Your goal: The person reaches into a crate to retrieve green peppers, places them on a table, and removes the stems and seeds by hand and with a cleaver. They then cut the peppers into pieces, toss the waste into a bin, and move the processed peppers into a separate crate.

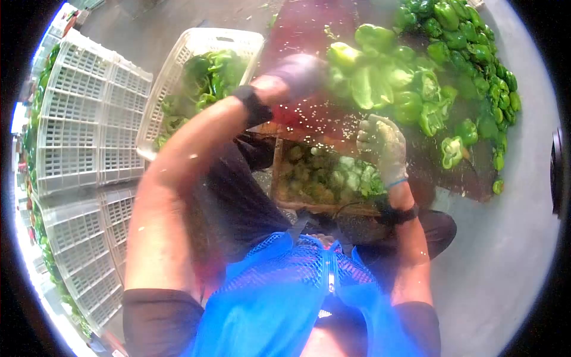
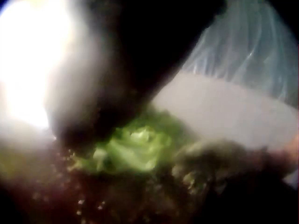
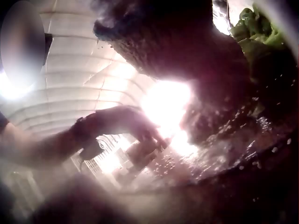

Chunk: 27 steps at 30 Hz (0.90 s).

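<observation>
My left hand [image 1: 302,74], gloved and motion-blurred in the head view, reaches over the reddish work surface [image 1: 291,30]. In the right wrist view its fingers hang loosely downward, with nothing visible in them. Pale seeds [image 1: 306,122] are strewn around and below it. To its right lie green bell peppers [image 1: 375,83], several of them split open. My right hand [image 1: 383,146], in a pale glove with bits stuck to it, is at the near edge of the surface, its fingers loosely bent and no object showing in them. A cut pepper piece [image 1: 452,152] is to its right.
Just below the surface, between the legs, sits a shallow box [image 1: 351,208] with green and whitish scraps. A white plastic basket [image 1: 205,38] holding green peppers stands at left. Stacked white crates [image 1: 71,125] are farther left. Whole peppers [image 1: 476,53] are heaped at far right.
</observation>
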Each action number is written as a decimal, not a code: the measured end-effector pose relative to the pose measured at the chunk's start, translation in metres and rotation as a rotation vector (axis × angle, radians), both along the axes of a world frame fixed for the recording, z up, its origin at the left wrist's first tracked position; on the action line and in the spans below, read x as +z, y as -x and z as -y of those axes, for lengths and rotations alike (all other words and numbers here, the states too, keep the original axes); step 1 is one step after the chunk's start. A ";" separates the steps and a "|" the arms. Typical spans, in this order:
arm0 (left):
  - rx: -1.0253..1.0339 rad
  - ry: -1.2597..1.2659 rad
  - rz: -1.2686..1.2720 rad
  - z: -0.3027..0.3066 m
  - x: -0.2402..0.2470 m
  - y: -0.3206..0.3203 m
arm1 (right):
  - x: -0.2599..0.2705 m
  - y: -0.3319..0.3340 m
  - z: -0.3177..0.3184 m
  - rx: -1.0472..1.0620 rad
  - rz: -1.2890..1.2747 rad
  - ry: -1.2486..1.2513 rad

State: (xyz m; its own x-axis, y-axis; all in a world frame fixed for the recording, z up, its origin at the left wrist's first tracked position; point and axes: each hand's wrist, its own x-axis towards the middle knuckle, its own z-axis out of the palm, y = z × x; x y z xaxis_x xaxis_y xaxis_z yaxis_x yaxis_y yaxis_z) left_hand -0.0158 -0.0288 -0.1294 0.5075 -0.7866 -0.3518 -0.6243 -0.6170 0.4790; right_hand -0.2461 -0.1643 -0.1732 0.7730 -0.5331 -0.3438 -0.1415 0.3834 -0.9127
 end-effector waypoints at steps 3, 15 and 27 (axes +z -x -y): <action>-0.132 -0.014 0.608 0.043 -0.065 0.003 | -0.001 0.012 0.006 0.037 -0.044 0.028; -0.003 0.130 0.432 0.067 -0.062 0.034 | -0.007 -0.019 -0.009 0.111 -0.054 0.138; 0.157 0.192 -0.034 0.037 -0.074 0.026 | -0.039 -0.078 -0.003 0.439 -0.446 0.848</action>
